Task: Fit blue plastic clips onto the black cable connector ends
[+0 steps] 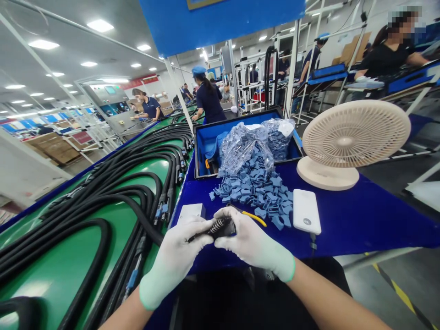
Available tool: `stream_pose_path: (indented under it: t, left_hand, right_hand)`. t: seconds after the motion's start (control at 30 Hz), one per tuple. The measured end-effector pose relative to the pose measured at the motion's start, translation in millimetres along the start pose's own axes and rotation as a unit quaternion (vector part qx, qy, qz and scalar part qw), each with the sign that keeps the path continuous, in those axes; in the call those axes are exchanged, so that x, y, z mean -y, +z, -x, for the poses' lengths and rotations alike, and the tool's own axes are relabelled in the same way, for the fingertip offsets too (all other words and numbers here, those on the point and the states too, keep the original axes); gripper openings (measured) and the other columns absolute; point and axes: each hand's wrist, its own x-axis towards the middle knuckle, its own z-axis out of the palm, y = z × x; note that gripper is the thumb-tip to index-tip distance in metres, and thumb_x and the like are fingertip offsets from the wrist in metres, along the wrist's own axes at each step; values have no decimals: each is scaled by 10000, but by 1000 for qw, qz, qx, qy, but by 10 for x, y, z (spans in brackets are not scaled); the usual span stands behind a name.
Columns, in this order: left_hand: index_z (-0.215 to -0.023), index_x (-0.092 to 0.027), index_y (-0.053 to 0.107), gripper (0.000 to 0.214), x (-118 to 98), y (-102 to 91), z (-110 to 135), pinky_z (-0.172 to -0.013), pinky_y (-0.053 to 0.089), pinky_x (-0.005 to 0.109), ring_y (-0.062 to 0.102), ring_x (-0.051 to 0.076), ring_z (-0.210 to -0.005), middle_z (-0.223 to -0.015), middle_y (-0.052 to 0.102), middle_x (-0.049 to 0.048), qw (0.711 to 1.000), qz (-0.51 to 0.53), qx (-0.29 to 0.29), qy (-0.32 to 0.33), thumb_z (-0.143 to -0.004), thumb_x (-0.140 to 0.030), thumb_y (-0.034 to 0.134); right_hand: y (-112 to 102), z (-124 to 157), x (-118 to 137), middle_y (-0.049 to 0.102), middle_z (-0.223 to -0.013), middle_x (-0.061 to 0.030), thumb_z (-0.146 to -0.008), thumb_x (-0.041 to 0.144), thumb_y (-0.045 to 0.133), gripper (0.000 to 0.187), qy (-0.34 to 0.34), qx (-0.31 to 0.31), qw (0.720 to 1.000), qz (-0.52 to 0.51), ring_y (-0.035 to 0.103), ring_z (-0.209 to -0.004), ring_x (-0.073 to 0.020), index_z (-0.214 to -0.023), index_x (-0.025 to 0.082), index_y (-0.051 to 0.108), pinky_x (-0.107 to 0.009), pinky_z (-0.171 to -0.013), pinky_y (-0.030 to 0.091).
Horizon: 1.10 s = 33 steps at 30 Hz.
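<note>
Head camera looks down at two hands in white gloves. The left hand [180, 250] pinches one end of a small dark part [217, 226] between its thumb and fingers. The right hand [249, 238] pinches the other end, with its thumb below and its fingers bent over the top. A bit that looks like a shiny spring shows between them. The rest of the part is hidden by the gloves, so I cannot tell its whole shape. The part is held up near the front edge of the blue table [371, 224]. Just past the hands are a white box [191, 211] and a tool with a yellow handle [255, 218]. Behind those is a big pile of little blue pieces [256, 192], spilling from a clear plastic bag [242, 144]. The bag leans on a blue bin [206, 172]. To the right of the pile lie a white gadget with a cord [307, 211] and, farther back, a round fan [355, 135]. On the left, long black hoses [105, 236] bend across a green table [82, 256].
</note>
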Motion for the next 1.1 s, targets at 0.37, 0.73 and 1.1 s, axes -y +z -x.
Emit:
stream_pose_path:
  t: [0.37,0.73,1.1]
  left_hand:
    - [-1209,-309,743,338,179,-44,-50,-791,523,342,644,213,-861,-947,698,41,994,-3,76,74,-877,-244,732]
    - [-1470,-253,490,837,53,25,-140,-872,502,361,632,205,-904,-1075,687,15,985,127,65,-101,-693,-137,780]
    - [-1411,-187,566,774,173,142,-213,-891,513,390,668,242,-899,-917,699,16,986,106,63,-116,-667,-166,778]
  right_hand:
    - [93,22,-62,649,-1121,-25,-726,58,701,505,-28,13,1000,7,628,-1040,-209,-1191,199,565,-346,-931,505]
    - [126,110,-67,642,-978,0,-774,77,653,353,21,-9,1000,-19,624,-883,-168,-1084,203,544,-293,-768,502]
    - [113,69,-106,645,-934,-3,-680,58,664,415,32,-46,997,-46,621,-854,-176,-1061,192,565,-289,-740,505]
